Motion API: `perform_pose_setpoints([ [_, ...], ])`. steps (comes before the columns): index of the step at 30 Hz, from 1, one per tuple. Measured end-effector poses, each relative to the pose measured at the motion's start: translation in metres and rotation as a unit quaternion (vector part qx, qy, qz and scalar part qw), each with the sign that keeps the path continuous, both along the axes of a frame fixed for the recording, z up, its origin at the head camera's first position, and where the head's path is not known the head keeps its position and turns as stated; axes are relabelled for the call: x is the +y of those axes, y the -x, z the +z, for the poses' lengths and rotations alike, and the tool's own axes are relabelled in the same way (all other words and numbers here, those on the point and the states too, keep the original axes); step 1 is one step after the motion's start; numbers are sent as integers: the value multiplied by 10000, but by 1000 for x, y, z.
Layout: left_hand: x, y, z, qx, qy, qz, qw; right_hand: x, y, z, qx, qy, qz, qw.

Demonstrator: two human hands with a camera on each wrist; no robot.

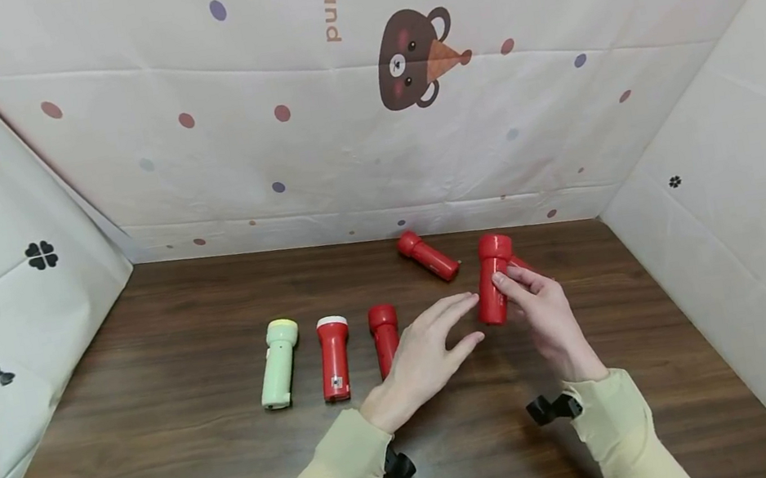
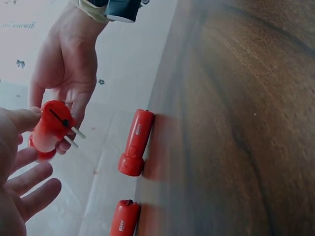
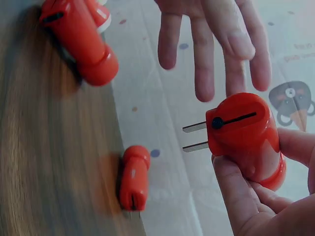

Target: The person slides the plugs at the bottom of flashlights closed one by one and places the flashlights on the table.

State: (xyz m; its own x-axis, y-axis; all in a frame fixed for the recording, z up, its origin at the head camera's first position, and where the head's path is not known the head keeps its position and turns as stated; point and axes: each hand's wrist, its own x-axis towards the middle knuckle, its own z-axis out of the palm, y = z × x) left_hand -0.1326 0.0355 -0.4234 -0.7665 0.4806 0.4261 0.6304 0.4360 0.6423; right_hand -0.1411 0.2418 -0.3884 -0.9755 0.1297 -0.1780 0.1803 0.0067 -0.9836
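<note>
My right hand (image 1: 549, 315) grips a red flashlight (image 1: 496, 280) above the table, with its wider head up in the head view. Two metal plug prongs (image 3: 195, 137) stick out of the flashlight's body near a black slider (image 3: 217, 123) in the right wrist view. Close to the left side of this flashlight, my left hand (image 1: 425, 358) is spread with nothing in it, its fingertips right by the body. Under the left hand, a red flashlight (image 1: 385, 338) is partly hidden. Behind the right hand, another red flashlight (image 1: 520, 262) shows only a small part.
A light green flashlight (image 1: 279, 364) and a red flashlight with a white rim (image 1: 335, 359) lie to the left on the brown wood table (image 1: 182, 434). One more red flashlight (image 1: 428, 255) lies slantwise near the back edge. Patterned white sheets (image 1: 310, 151) wall in the back and sides.
</note>
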Motion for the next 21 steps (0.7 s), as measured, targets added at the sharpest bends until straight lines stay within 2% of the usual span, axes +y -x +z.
perform_pose_setpoints([
  [8, -2, 0, 2, 625, -354, 58, 9974, -11, -6, 6, 158, 515, 47, 9985],
  [14, -7, -1, 3, 835, -537, 74, 9950, -16, -11, 9, 264, 1098, 297, 9932],
  [21, -13, -4, 5, 1066, -605, 104, 9924, -21, -15, 12, 324, 1311, 620, 9889],
])
